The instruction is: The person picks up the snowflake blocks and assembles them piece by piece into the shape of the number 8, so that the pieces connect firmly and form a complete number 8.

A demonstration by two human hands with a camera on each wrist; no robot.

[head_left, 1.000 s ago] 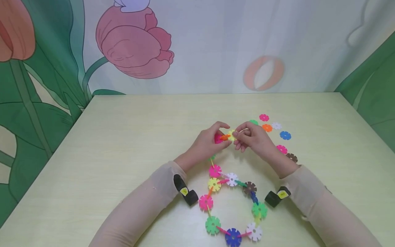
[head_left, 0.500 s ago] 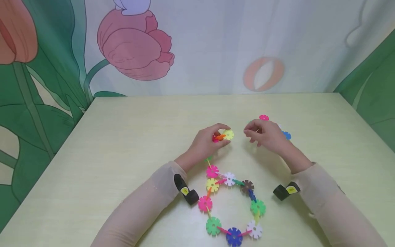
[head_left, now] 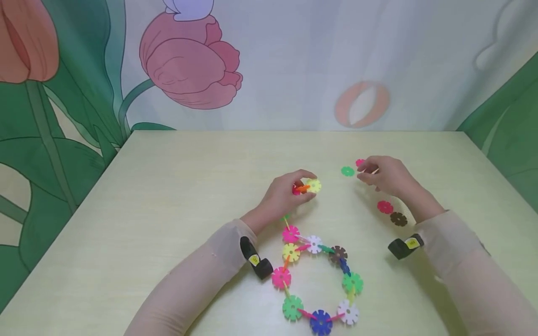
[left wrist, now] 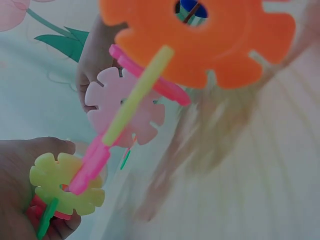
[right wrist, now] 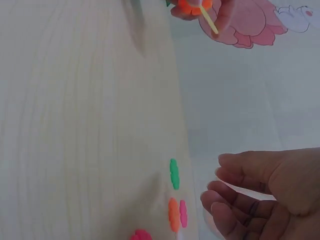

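My left hand [head_left: 283,191] holds the upper end of a chain of slotted interlocking plastic discs, gripping near a pink disc. An orange disc [head_left: 301,189] and a yellow disc [head_left: 314,185] stick out between its thumb and fingers. From there the chain runs down to a ring of joined discs on the table, including a blue disc [head_left: 321,322]. My right hand [head_left: 388,175] hovers over loose discs with thumb and fingers curved and apart. Beside its fingertips lie a loose green disc [head_left: 347,171] and a partly covered pink one. The right wrist view shows no disc between its fingers.
A red-pink disc [head_left: 385,207] and a brown disc [head_left: 399,219] lie flat below the right hand. The pale wooden table [head_left: 201,186] ends at a curtain [head_left: 294,70] printed with flowers. A wrist camera [head_left: 405,246] sits on the right sleeve.
My right hand has let go of the yellow disc and moved right to the loose discs, now covering some of them. The left hand keeps its hold and has barely moved.
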